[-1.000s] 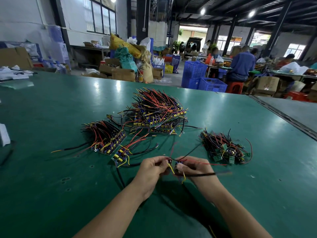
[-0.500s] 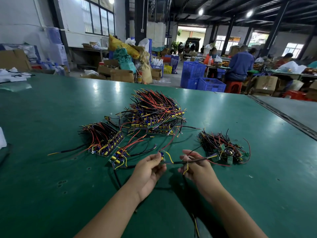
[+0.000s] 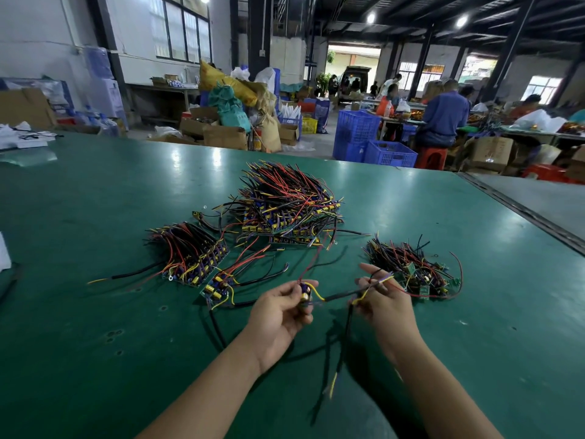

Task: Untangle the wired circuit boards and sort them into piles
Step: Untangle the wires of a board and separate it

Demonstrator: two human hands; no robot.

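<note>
Head view, hands: our left hand (image 3: pixel 280 310) pinches a small blue circuit board with yellow parts (image 3: pixel 305 294) at the fingertips. Our right hand (image 3: pixel 387 304) pinches that board's black-sleeved wires (image 3: pixel 343 295), drawn taut between the two.
Board: it is held in the air above the green table mat (image 3: pixel 95 343), nearer us than the piles and touching none.
Hanging lead: a black wire with a yellow tip (image 3: pixel 340 359) dangles below the right hand. It is blurred, so we cannot tell whether it runs free.
Piles: a big heap of red, black and yellow wired boards (image 3: pixel 288 207) lies farthest. A tidier stack of blue boards (image 3: pixel 190 255) sits left, and a heap with green boards (image 3: pixel 411 270) just beyond the right hand.
Pull: we judge a slow draw along the wires is best, with the board gripped by its edges — no jerks on the solder joints.
Sorting: blue and yellow suggest the left stack, not the green heap.
</note>
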